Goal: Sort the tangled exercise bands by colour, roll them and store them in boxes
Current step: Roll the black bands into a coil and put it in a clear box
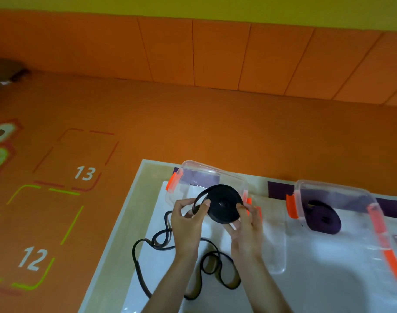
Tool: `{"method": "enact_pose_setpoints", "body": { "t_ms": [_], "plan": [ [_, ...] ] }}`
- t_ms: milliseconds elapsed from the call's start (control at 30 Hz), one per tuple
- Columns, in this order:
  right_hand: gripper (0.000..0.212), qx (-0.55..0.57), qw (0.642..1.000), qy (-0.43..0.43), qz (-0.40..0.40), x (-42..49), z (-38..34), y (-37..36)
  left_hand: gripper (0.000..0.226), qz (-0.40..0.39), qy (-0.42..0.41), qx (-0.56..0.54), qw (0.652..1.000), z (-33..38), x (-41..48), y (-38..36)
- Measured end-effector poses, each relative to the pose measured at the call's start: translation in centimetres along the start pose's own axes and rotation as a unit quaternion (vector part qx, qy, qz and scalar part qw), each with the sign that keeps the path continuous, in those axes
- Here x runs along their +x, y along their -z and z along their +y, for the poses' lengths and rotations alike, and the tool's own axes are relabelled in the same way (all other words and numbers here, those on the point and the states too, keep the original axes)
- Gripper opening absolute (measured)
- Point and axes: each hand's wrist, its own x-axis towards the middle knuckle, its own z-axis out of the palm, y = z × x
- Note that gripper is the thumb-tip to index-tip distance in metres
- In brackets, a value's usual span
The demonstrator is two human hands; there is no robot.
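Orange floor is surrounding the pale worktop [132, 222]. The left hand [186, 224] is pinching the loose tail [163, 246] of the black flat elastic band. The right hand [247, 222] is gripping its rolled coil [224, 206] by the rim, over the clear plastic box [206, 168]. The band is probably light, floppy and springy.

floor mat [193, 123] numbers 13, 12

the right box [333, 188] runs off the right edge.
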Motion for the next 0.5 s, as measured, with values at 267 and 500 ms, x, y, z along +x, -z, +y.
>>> {"method": "enact_pose_setpoints", "body": {
  "t_ms": [267,500],
  "plan": [
    [0.019,-0.136,0.986,-0.096,0.0,5.4,2.3,-2.6,0.012,0.021,0.054,0.05,0.997,-1.1,9.0,-0.5],
    [0.051,-0.274,0.952,-0.134,-0.028,10.9,3.5,-3.4,0.014,-0.051,0.036,0.199,0.978,-3.3,15.6,-2.3]
  ]
}}
